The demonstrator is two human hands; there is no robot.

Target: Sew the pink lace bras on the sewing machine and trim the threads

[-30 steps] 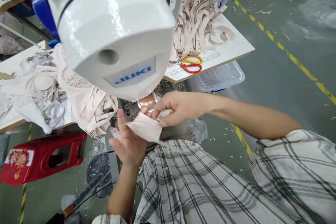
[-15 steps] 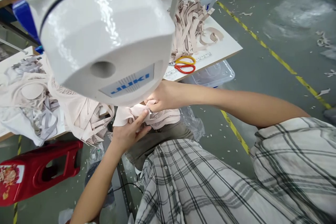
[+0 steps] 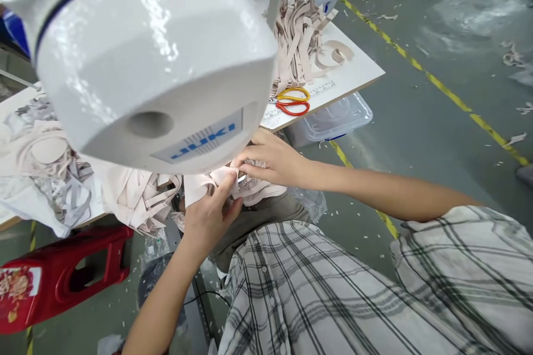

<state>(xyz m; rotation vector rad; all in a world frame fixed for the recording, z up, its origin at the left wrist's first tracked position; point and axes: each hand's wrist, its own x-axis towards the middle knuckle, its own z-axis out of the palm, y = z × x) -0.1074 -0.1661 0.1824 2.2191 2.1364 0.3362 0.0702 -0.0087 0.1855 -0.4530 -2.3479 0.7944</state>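
A pale pink bra (image 3: pixel 260 193) with lace parts lies over my lap, its upper edge hidden under the sewing machine head (image 3: pixel 166 66). My left hand (image 3: pixel 210 216) grips its smooth fabric from the near left, the thumb pressed on top. From the right, my right hand (image 3: pixel 275 158) bends over the same bra, thumb and fingers pinched together at its edge close to my left thumb. Something small and shiny shows beneath those right fingers; I cannot make out what it is. The needle area is hidden behind the machine head.
Scissors (image 3: pixel 293 101) with yellow and red handles lie on the white table (image 3: pixel 362 69) beside piled pink straps (image 3: pixel 293 39). More bras (image 3: pixel 50 150) heap on the left. A red stool (image 3: pixel 70 277) stands lower left; a clear plastic box (image 3: pixel 341 116) sits under the table edge.
My right hand has turned and its wrist has dropped lower, with the fingers now reaching leftward over the bra. My left hand stays on the fabric, and the view has shifted slightly.
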